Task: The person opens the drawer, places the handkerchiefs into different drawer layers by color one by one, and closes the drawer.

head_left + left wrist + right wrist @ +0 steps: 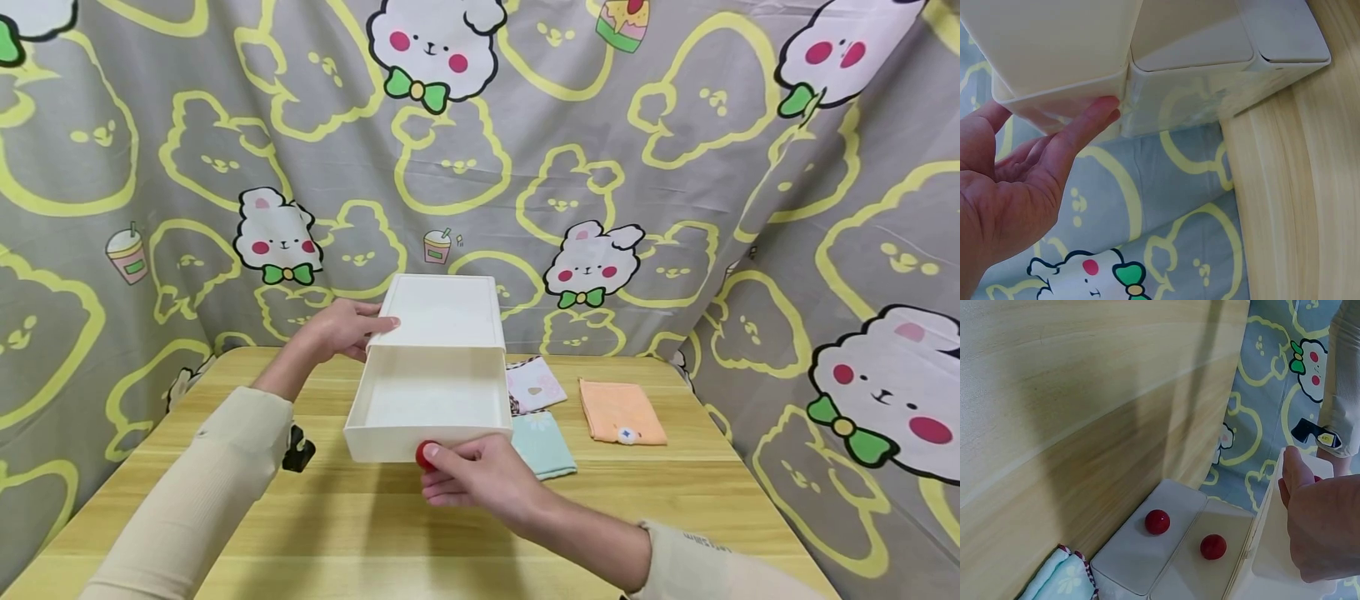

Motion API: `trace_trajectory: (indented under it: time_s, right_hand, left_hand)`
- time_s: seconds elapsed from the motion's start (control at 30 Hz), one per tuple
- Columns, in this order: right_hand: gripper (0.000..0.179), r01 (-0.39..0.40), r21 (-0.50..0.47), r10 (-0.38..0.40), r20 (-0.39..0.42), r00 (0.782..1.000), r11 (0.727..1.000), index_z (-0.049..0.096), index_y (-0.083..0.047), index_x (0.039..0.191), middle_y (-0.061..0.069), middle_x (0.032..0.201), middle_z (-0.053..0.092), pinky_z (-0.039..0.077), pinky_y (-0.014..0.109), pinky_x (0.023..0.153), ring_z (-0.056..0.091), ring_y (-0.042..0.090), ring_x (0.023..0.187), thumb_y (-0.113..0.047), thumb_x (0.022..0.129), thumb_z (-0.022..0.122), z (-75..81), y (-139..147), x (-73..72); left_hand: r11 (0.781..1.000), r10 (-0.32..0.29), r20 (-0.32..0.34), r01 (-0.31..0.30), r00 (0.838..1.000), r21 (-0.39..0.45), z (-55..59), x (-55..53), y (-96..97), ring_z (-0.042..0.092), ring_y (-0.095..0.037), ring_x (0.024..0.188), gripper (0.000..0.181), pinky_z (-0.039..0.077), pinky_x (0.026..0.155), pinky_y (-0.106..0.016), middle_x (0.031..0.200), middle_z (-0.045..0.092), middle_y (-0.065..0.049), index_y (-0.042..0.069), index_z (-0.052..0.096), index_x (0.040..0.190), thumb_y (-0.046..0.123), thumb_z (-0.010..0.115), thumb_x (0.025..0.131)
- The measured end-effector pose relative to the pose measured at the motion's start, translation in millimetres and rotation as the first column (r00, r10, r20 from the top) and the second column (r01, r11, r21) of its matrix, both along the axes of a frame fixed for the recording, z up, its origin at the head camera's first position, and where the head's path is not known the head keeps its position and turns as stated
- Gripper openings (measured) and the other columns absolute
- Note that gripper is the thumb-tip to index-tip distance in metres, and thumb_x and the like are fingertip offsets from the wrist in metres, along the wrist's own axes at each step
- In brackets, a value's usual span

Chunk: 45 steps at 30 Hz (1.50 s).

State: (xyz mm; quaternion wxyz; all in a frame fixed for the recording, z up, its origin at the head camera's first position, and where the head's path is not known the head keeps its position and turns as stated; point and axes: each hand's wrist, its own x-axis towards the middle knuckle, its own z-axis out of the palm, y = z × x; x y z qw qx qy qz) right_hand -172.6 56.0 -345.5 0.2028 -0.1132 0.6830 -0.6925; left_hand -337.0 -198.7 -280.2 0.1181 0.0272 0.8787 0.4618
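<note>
A: Where is the drawer unit (442, 312) sitting, and what is its condition?

B: The white drawer unit is sitting on the wooden worktop (360, 533), toward the far edge and roughly midway between the left and right edges. Its drawer (431, 408) is standing pulled out toward the near edge, with the inside showing white.

A: What is the left hand (341, 327) doing?

B: The left hand is resting against the left front corner of the housing. The fingers (1088, 122) are lying straight along the white rim and touching it, not curling round it.

A: And the right hand (480, 475)?

B: The right hand is sitting at the drawer's front panel. Its fingers are pinching the red knob (425, 454), which is showing just beside the thumb. The right wrist view is showing two further red knobs (1157, 521) on lower drawer fronts.

A: What is lying around the unit?

B: Three folded cloths are lying to the right of the unit: a patterned white cloth (534, 385) just beside the drawer, a pale teal cloth (543, 446) nearer the near edge, and an orange cloth (621, 410) closer to the right edge. A small black object (298, 448) is lying left of the drawer, beside the left sleeve (202, 500). A printed curtain (675, 167) is hanging behind the worktop.
</note>
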Motion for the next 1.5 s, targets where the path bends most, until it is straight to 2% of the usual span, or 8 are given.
trace_trajectory:
  time_s: [0.17,0.3,0.57,0.83,0.97,1.13,1.3,1.5]
  right_hand:
    - [0.04,-0.026,0.024,0.026,-0.009,1.0,0.999,0.073,0.01,0.109,0.017,0.092,0.076,0.063,0.04,0.082,0.075,0.022,0.082,-0.029,0.1,0.066,1.2,3,-0.7]
    - [0.043,-0.102,0.125,0.106,-0.025,0.994,0.987,0.072,0.009,0.11,0.018,0.095,0.076,0.063,0.041,0.083,0.076,0.025,0.085,-0.032,0.102,0.063,7.4,13,-4.5]
    - [0.032,-0.307,0.371,0.338,-0.021,0.941,0.876,0.073,0.003,0.111,0.011,0.097,0.075,0.064,0.037,0.08,0.074,0.023,0.087,-0.026,0.102,0.063,37.0,45,-16.8]
    - [0.036,-0.34,0.413,0.395,-0.054,0.917,0.845,0.072,0.003,0.11,0.016,0.096,0.075,0.063,0.037,0.081,0.075,0.026,0.087,-0.031,0.104,0.059,75.7,80,-32.9]
    - [0.038,-0.236,0.403,0.309,-0.127,0.942,0.884,0.07,0.003,0.112,0.02,0.097,0.073,0.063,0.04,0.082,0.075,0.03,0.087,-0.032,0.104,0.059,86.9,96,-49.2]
    - [0.036,0.003,0.336,0.075,-0.217,0.973,0.942,0.069,0.006,0.115,0.021,0.098,0.071,0.063,0.041,0.084,0.073,0.03,0.089,-0.027,0.105,0.058,87.6,116,-71.1]
    - [0.04,0.176,0.285,-0.097,-0.271,0.958,0.942,0.062,0.01,0.125,0.014,0.103,0.071,0.062,0.035,0.087,0.072,0.021,0.09,-0.025,0.106,0.055,74.2,137,-94.1]
    - [0.047,0.289,0.293,-0.203,-0.29,0.935,0.911,0.056,0.007,0.137,0.014,0.114,0.067,0.058,0.034,0.096,0.07,0.013,0.096,-0.029,0.107,0.053,52.6,161,-115.2]
  left_hand:
    - [1.0,0.001,0.0,-0.001,1.0,0.002,0.0,0.5,0.1,0.069,-0.03,0.11,0.071,0.062,0.087,-0.04,0.132,0.063,-0.022,0.01,0.038,0.157,0.042,0.064,0.1]
    - [1.0,0.005,0.001,-0.005,1.0,-0.006,0.2,1.0,0.2,0.069,-0.031,0.112,0.071,0.062,0.087,-0.04,0.133,0.063,-0.022,0.01,0.038,0.157,0.042,0.064,0.1]
    - [1.0,-0.001,0.009,0.001,1.0,-0.008,1.0,0.5,0.0,0.066,-0.035,0.117,0.073,0.062,0.088,-0.04,0.137,0.06,-0.023,0.01,0.035,0.158,0.042,0.063,0.1]
    - [1.0,-0.007,0.013,0.007,1.0,-0.003,1.0,0.1,0.3,0.066,-0.036,0.119,0.072,0.062,0.087,-0.04,0.138,0.059,-0.024,0.009,0.035,0.158,0.042,0.063,0.101]
    - [1.0,-0.006,0.008,0.006,1.0,-0.003,0.7,-0.4,0.4,0.065,-0.037,0.119,0.072,0.062,0.087,-0.04,0.139,0.059,-0.023,0.008,0.035,0.158,0.042,0.063,0.101]
    - [1.0,-0.002,0.008,0.002,1.0,-0.005,0.8,0.9,1.0,0.065,-0.037,0.12,0.072,0.062,0.087,-0.041,0.14,0.059,-0.023,0.01,0.035,0.158,0.043,0.063,0.1]
    - [1.0,0.01,0.009,-0.01,1.0,-0.012,0.5,1.1,0.7,0.066,-0.036,0.119,0.072,0.062,0.087,-0.04,0.14,0.06,-0.021,0.012,0.035,0.159,0.044,0.063,0.1]
    - [1.0,0.027,0.016,-0.027,1.0,-0.013,0.4,0.4,0.9,0.066,-0.035,0.119,0.073,0.062,0.088,-0.04,0.14,0.06,-0.021,0.011,0.035,0.159,0.044,0.063,0.1]
